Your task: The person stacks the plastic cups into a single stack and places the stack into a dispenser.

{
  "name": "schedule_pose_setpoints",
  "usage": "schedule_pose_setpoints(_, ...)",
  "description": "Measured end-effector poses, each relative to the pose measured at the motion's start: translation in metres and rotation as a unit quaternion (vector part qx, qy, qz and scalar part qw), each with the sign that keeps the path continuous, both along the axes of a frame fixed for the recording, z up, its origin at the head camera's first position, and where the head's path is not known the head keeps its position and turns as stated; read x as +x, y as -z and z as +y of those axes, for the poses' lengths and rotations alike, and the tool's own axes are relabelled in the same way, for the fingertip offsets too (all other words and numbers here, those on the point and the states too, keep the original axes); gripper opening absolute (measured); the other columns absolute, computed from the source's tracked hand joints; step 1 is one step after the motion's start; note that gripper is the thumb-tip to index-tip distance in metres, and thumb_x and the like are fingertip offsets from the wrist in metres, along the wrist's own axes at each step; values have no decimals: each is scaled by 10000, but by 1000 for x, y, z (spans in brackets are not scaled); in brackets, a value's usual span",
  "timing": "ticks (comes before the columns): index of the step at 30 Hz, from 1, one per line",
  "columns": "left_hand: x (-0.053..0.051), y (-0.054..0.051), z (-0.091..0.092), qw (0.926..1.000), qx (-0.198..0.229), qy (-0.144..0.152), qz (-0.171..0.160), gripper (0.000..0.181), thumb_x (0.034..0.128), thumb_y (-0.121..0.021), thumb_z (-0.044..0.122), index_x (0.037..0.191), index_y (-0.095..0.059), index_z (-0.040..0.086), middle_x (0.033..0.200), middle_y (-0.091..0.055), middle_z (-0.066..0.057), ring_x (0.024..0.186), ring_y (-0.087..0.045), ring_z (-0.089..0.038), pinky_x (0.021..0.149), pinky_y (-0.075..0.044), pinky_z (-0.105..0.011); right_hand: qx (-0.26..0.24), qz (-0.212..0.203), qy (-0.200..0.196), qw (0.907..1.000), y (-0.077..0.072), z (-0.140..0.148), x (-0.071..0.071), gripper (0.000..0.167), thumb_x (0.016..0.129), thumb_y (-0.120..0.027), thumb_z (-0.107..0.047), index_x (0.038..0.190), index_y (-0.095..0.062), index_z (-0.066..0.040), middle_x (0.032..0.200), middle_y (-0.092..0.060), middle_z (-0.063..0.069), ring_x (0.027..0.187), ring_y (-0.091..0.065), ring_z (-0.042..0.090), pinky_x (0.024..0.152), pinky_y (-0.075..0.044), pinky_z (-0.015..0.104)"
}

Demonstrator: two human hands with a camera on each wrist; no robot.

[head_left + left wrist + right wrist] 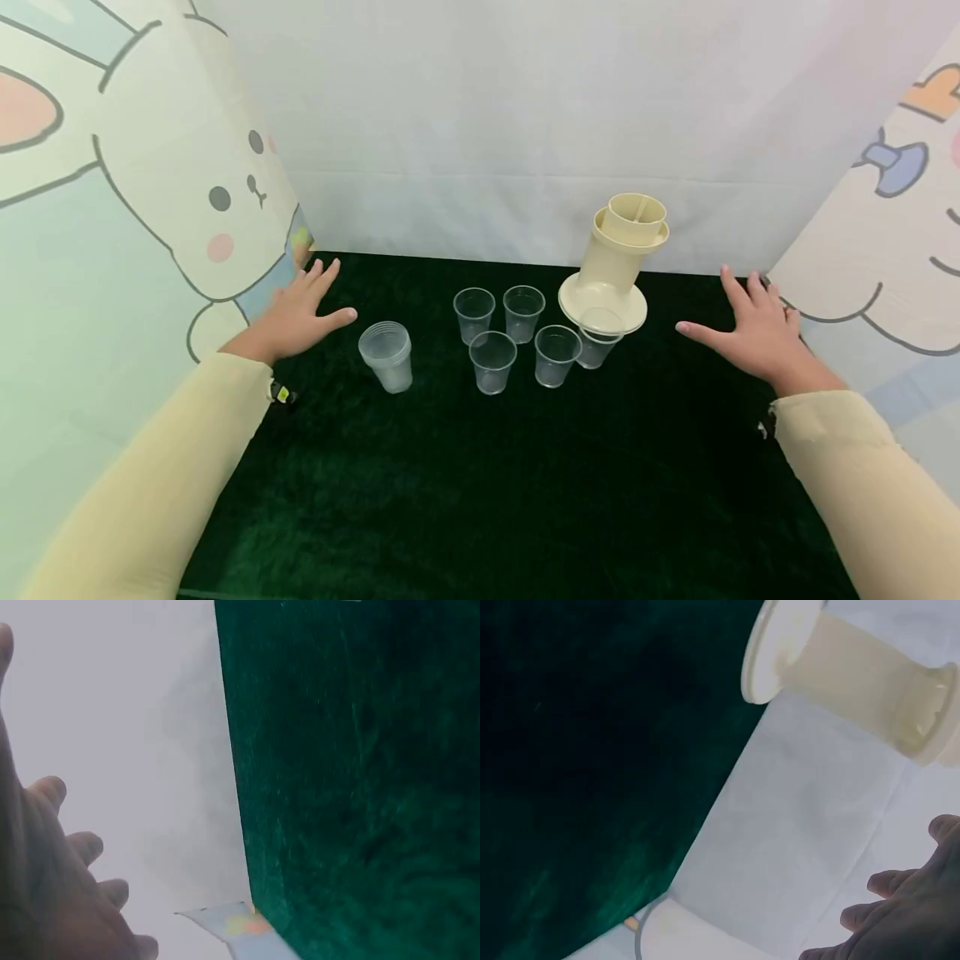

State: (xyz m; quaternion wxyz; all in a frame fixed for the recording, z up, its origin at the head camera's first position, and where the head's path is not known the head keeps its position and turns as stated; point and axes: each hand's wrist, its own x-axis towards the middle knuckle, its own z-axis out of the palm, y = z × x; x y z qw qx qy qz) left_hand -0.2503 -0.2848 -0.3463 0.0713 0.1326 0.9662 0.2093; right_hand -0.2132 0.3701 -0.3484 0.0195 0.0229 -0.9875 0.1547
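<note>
- Five clear plastic cups (492, 368), one nested clear stack (391, 364): mouths up
- One flanged cream cylinder (609, 265): upright, long axis vertical
- Left hand (296, 318), right hand (759, 333): fingers spread

Green-covered table (480, 483): nested clear cup stack (387, 358) left, five single clear cups (492, 368) mid, cream flanged cylinder (611, 265) right.

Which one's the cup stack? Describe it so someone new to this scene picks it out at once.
On the dark green cloth, look between the person's left hand and the loose clear cups. The stack of cups stands there on its own. What sets it apart is its cloudier look and several nested rims, while the cups to its right stand singly.
</note>
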Motion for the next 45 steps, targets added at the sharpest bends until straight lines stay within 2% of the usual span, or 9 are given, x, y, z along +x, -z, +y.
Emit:
schedule_pose_setpoints(5, 11, 11, -2, 9946, 968, 123, -360, 883, 1055, -442, 594, 1636, 140, 274, 1689, 214, -70, 1527, 198, -401, 1130, 104, -740, -545, -137, -38, 9984, 3, -7, 0, 1107, 961, -568, -669, 1630, 138, -139, 1625, 197, 332, 1435, 206, 607, 1038, 82, 835)
schedule_pose_setpoints(9, 20, 22, -2, 9886, 1474, 110, -288, 866, 1065, -476, 537, 1638, 126, 294, 1701, 182, -40, 1547, 143, -383, 1151, 18, -740, -1033, -302, -59, 9942, 7, -17, 1, 1089, 973, -568, -651, 1625, 160, -172, 1647, 228, 252, 1455, 250, 534, 1080, 62, 802)
schedule_pose_setpoints(15, 31, 41, 0, 9823, 1872, -101, 10, 860, 1050, -527, 520, 1651, 56, 325, 1725, 71, -37, 1558, 26, -403, 1145, -68, -753, -1567, -205, -72, 9874, 17, -33, 1, 1078, 961, -594, -654, 1637, 135, -236, 1688, 188, 151, 1502, 225, 452, 1115, 19, 776)
schedule_pose_setpoints(21, 39, 51, 11, 9734, 2274, -95, 251, 833, 1045, -545, 509, 1652, 7, 366, 1728, 3, -35, 1561, -74, -380, 1165, -107, -721, -2158, -230, -120, 9761, 27, -49, 1, 1034, 975, -603, -617, 1637, 125, -300, 1704, 159, 108, 1536, 132, 439, 1127, -37, 773)
schedule_pose_setpoints(24, 42, 56, 17, 9675, 2510, -70, 293, 831, 1044, -556, 493, 1659, -18, 340, 1727, -36, -53, 1560, -112, -364, 1190, -125, -675, -2481, -227, -185, 9683, 32, -58, 2, 1012, 979, -619, -589, 1644, 96, -321, 1713, 128, 86, 1546, 78, 437, 1128, -68, 773)
schedule_pose_setpoints(28, 46, 63, 26, 9594, 2806, -48, 288, 821, 1047, -587, 418, 1668, -67, 284, 1720, -107, -77, 1556, -150, -348, 1214, -142, -616, -2763, -449, -139, 9599, 39, -69, 1, 1000, 965, -651, -576, 1650, 44, -362, 1719, 94, 67, 1551, 54, 426, 1122, -85, 780)
schedule_pose_setpoints(34, 45, 74, 38, 9493, 3131, -88, 270, 840, 1017, -661, 276, 1665, -132, 205, 1703, -185, -89, 1544, -208, -326, 1225, -171, -570, -3152, -763, -198, 9458, 49, -79, -3, 1053, 928, -724, -551, 1646, 30, -395, 1724, 8, 49, 1562, 2, 386, 1127, -107, 774)
schedule_pose_setpoints(40, 44, 81, 47, 9364, 3496, -153, 261, 791, 966, -752, 264, 1607, -303, 153, 1637, -345, -81, 1505, -308, -291, 1214, -222, -561, -3382, -780, -444, 9368, 54, -88, -6, 1057, 936, -754, -459, 1667, -10, -285, 1711, -116, 125, 1559, -119, 353, 1189, -134, 674)
schedule_pose_setpoints(45, 44, 83, 49, 9274, 3720, -180, 339, 731, 928, -799, 230, 1530, -399, 113, 1545, -460, -86, 1443, -394, -284, 1206, -253, -551, -3577, -887, -470, 9284, 57, -94, -7, 1017, 943, -756, -425, 1666, -75, -203, 1690, -194, 156, 1549, -179, 340, 1207, -163, 625)
